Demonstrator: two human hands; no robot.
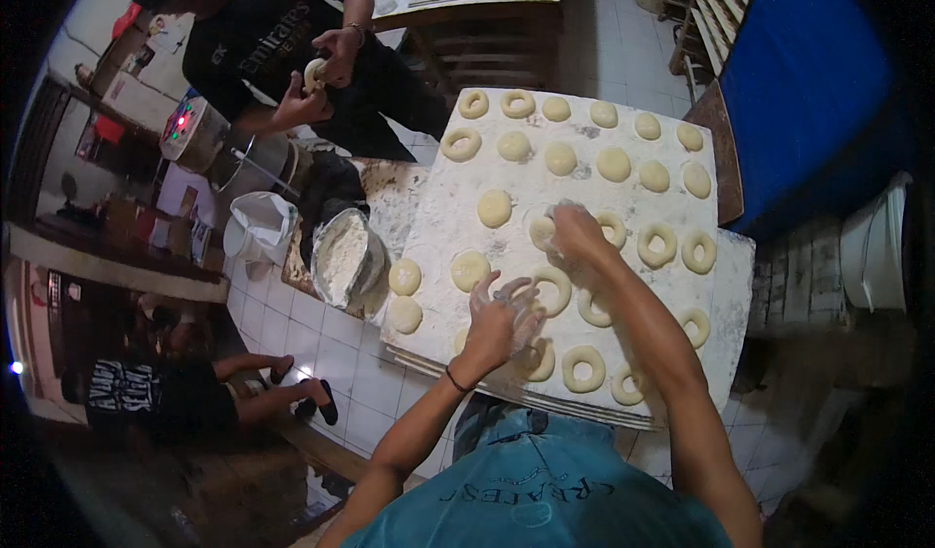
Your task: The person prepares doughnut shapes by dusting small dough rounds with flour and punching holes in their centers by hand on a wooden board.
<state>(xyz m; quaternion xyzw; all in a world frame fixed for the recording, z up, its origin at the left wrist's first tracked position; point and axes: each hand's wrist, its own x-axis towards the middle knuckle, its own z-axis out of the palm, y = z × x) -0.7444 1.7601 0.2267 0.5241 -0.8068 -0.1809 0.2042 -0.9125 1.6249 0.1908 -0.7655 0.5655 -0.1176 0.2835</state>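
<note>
A flour-dusted board (438, 197) holds pale dough rings and flat dough rounds set out in rows. My right hand (577, 231) reaches to the middle of it, fingers bent down and closed at the edge of a dough round (542, 232). Its fingertips are partly hidden. Nearer to me, my left hand (504, 319) hovers with floury fingers spread and nothing in them. Beside it lie a dough ring (566, 300) and another dough round (470, 270). My left hand and wrist partly cover a further dough ring (543, 361) at the near edge.
Across the board's far left, another person (282, 41) holds a dough ring (314, 75) in both hands. A flour-filled tub (343, 261) and a white bucket (258, 226) stand to the left, near a mixer (195, 134). A blue sheet (813, 90) hangs at right. Someone else (185, 392) is low at left.
</note>
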